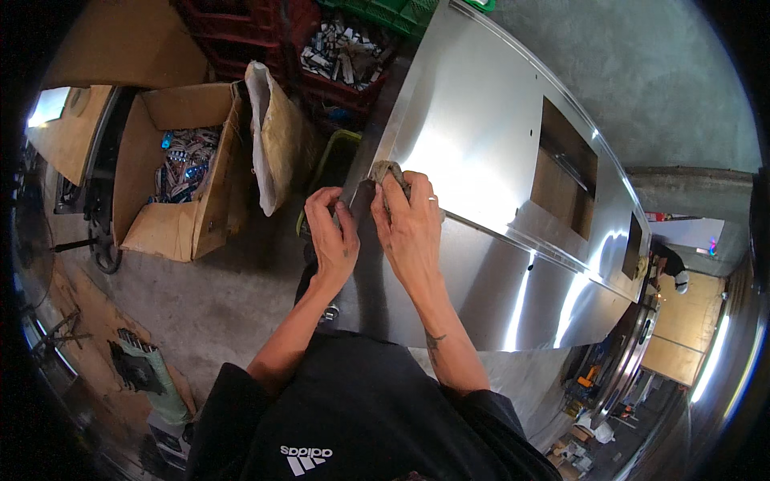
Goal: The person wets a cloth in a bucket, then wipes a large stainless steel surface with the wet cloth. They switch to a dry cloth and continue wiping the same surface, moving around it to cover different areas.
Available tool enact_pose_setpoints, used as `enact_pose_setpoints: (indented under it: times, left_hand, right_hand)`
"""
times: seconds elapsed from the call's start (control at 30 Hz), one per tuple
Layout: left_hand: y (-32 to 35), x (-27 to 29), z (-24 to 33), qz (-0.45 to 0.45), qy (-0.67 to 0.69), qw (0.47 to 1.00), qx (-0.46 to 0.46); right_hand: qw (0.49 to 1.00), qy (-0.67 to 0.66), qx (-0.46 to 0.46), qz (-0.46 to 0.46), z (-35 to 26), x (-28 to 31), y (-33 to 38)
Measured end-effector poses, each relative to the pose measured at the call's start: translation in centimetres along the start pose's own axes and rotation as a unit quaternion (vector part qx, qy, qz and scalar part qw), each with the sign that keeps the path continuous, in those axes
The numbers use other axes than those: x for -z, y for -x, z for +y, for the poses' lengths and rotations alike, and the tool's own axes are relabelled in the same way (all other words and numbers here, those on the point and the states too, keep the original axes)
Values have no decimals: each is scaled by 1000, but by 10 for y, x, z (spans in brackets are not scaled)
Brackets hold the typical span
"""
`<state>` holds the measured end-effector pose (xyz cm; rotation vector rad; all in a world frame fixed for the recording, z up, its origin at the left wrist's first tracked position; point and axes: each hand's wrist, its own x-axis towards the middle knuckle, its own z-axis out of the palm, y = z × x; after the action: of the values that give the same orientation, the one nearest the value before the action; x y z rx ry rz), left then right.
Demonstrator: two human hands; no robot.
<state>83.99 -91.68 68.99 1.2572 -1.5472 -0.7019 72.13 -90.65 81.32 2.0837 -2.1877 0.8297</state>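
My right hand (pixel 411 220), with a ring on one finger, is closed around a crumpled grey-brown rag (pixel 388 169). It presses the rag near the left edge of a large shiny sheet-metal panel (pixel 473 104). This panel has a bent seam along its length, a rectangular cutout and a smaller opening farther right. Beside it, my left hand (pixel 332 240) is near the dark edge strip (pixel 370 264). Its fingers are loosely bent with the thumb apart, and nothing shows in them. Whether its fingertips touch the edge is hard to tell.
To the left, an open cardboard box (pixel 164 232) holds many small metal parts. Next to it stands a tall worn sack (pixel 277 140). Dark red crates (pixel 241 48) with metal scraps are at the back. Another person (pixel 670 264) is at the far right, near stacked tools.
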Motion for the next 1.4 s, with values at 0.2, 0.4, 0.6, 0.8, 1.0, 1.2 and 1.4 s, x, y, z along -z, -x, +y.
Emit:
enact_pose_setpoints:
  times: [0.2, 0.4, 0.6, 0.8, 1.0, 1.2, 1.4]
  left_hand:
    - [2, -1, -2, 0, 42, 997, 72]
    - [7, -1, 0, 8, 43, 996, 79]
    - [4, -3, -6, 21, -6, 1000, 9]
    - [7, -4, -3, 4, 9, 999, 49]
    - [4, -2, -1, -1, 17, 999, 52]
    - [5, -2, -1, -9, -16, 999, 34]
    - [3, -2, 2, -15, -27, 999, 31]
  right_hand:
    - [1000, -8, -24, -13, 1, 4, 10]
    - [1000, -5, -20, -17, 2, 6, 8]
    - [996, -34, -71, -30, 0, 11, 7]
    - [996, -32, -80, 40, 52, 73, -11]
    - [994, -79, -63, -44, 59, 76, -47]
    - [982, -48, 110, -144, 78, 62, -61]
    - [969, -131, 110, -178, 80, 45, -69]
